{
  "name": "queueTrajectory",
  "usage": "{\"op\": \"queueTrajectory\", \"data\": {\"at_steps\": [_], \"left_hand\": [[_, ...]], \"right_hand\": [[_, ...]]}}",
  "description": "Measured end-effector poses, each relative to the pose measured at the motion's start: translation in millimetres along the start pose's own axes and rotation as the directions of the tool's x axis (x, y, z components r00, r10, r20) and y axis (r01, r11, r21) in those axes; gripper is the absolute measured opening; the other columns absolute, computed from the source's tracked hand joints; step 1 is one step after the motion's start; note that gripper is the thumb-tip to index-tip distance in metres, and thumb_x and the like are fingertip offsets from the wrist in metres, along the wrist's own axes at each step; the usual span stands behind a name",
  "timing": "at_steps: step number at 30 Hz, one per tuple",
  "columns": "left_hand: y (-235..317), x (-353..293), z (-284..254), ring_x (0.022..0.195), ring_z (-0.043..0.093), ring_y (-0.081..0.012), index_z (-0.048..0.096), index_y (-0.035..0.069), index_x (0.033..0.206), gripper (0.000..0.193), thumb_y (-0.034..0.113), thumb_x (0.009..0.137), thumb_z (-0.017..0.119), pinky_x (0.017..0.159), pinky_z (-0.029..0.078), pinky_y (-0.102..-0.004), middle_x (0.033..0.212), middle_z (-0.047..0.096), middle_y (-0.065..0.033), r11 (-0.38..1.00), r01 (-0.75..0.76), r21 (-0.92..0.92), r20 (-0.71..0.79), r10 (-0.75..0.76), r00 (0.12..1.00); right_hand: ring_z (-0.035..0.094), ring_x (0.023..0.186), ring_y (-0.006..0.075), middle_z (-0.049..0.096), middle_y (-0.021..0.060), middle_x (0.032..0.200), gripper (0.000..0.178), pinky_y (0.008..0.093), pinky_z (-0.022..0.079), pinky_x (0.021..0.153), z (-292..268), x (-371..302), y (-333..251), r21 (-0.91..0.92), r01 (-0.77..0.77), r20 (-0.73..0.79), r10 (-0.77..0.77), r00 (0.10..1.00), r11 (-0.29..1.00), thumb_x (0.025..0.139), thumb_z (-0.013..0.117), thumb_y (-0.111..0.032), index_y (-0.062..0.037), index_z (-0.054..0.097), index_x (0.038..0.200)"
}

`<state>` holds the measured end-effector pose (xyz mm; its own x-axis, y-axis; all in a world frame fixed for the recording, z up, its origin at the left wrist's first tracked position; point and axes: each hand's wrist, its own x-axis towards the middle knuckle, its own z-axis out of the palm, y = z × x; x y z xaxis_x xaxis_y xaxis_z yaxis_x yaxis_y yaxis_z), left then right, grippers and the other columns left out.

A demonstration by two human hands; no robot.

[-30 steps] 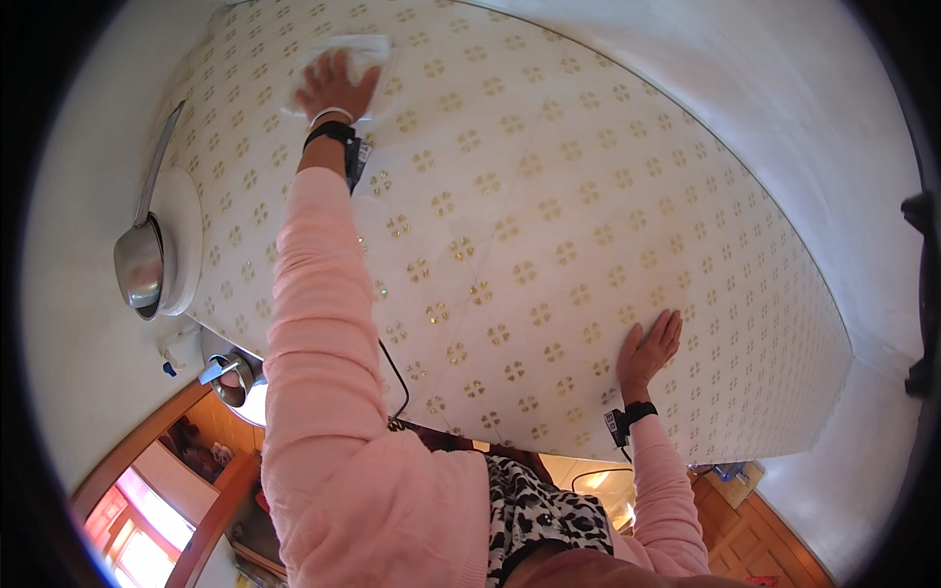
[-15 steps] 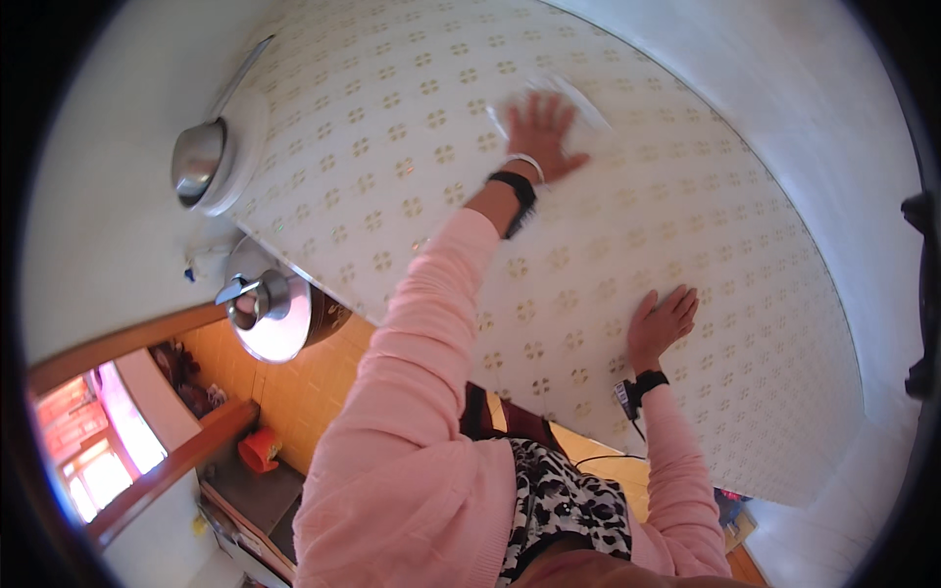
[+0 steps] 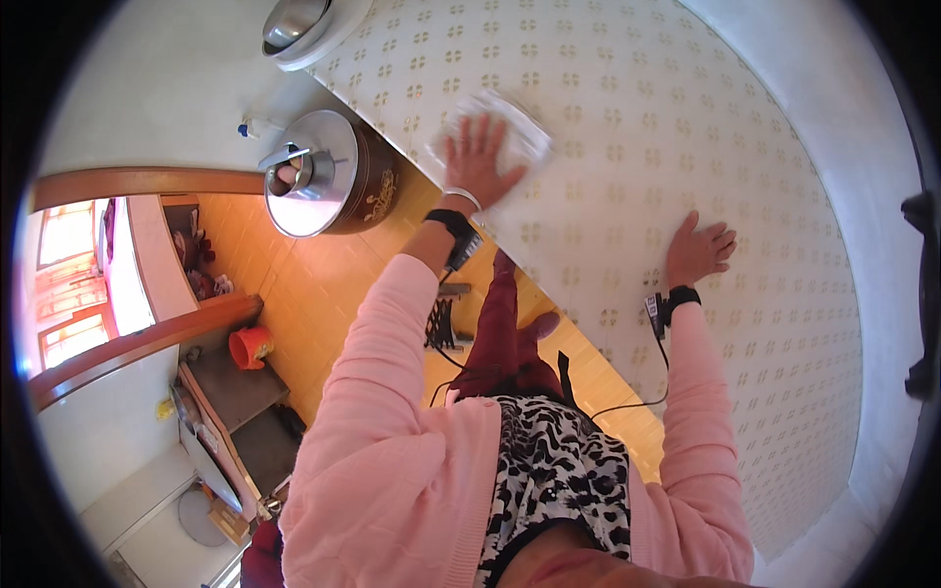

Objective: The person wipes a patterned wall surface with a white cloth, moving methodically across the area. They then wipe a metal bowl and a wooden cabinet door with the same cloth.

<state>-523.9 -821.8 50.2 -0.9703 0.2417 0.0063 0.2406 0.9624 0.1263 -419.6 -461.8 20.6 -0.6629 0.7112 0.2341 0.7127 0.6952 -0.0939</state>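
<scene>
Left hand (image 3: 477, 155), upper centre of the frame, spread wide and pressed flat on a white cloth (image 3: 510, 132) — nothing gripped, fingers splayed over the crumpled fabric, palm bearing down. Cloth bunched under and just beyond the fingertips, lying on the patterned tablecloth (image 3: 608, 118) close to the near table edge. Right hand (image 3: 698, 250), right of centre, laid open and flat on the same patterned surface, empty, thumb out, bracing the body's lean. Black wristbands on both wrists; pink sleeves rising from the lower edge.

Best done, by the look of it, with even palm pressure and long overlapping passes, keeping the cloth flat rather than balled so more of it meets the surface. Worth minding the edge: with the cloth this near the rim, a stroke towards the left of the frame could sweep it off onto the orange floor (image 3: 323, 284). Worth steadying the tablecloth with the bracing hand too — a loose cover likely to ruck under a hard push.

Beside the table at upper left, a round metal-lidded pot (image 3: 323, 176); at the top edge, a steel bowl (image 3: 292, 22) on a white plate.
</scene>
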Motion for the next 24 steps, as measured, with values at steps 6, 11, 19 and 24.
{"op": "queueTrajectory", "data": {"at_steps": [6,11,19,24], "left_hand": [[9,-18,11,0.148,-0.001,-0.0396,0.019,0.011,0.154,0.094,0.069,0.085,0.046,0.114,0.007,-0.0614,0.161,0.009,-0.0129,0.985,0.169,-0.027,-0.027,-0.17,0.985],[85,-63,15,0.146,-0.003,-0.0432,0.02,0.011,0.153,0.095,0.071,0.084,0.045,0.112,0.004,-0.0649,0.161,0.008,-0.0155,1.0,0.009,-0.018,0.03,-0.009,0.999],[142,-84,12,0.145,0.012,-0.0424,0.032,0.007,0.147,0.069,0.039,0.091,0.055,0.113,0.013,-0.0619,0.156,0.02,-0.0187,0.858,-0.13,-0.496,-0.04,0.127,0.991],[60,-107,16,0.139,0.026,-0.0441,0.042,0.004,0.139,0.06,0.015,0.083,0.063,0.112,0.024,-0.0541,0.148,0.035,-0.0205,0.846,-0.091,-0.525,-0.384,-0.139,0.913]], "right_hand": [[0.019,0.143,0.0383,0.026,0.0249,0.153,0.083,0.0682,0.017,0.108,13,6,12,0.127,-0.007,0.017,0.005,1.0,0.992,0.09,0.048,-0.06,0.001,0.034,0.144],[0.026,0.142,0.0378,0.036,0.0248,0.148,0.078,0.0549,0.023,0.112,17,25,49,0.277,0.092,0.175,-0.144,0.974,0.956,0.089,0.053,-0.058,0.0027,0.045,0.138],[0.036,0.135,0.0376,0.043,0.0222,0.144,0.054,0.0489,0.028,0.11,-44,-35,9,0.322,0.653,-0.21,-0.621,0.755,0.685,0.091,0.06,-0.034,0.0014,0.052,0.131],[0.025,0.142,0.0338,0.028,0.0106,0.155,0.062,0.0627,0.021,0.108,-65,-86,-54,0.369,0.833,-0.037,-0.89,0.455,0.411,0.089,0.06,-0.043,-0.0135,0.044,0.142]]}}
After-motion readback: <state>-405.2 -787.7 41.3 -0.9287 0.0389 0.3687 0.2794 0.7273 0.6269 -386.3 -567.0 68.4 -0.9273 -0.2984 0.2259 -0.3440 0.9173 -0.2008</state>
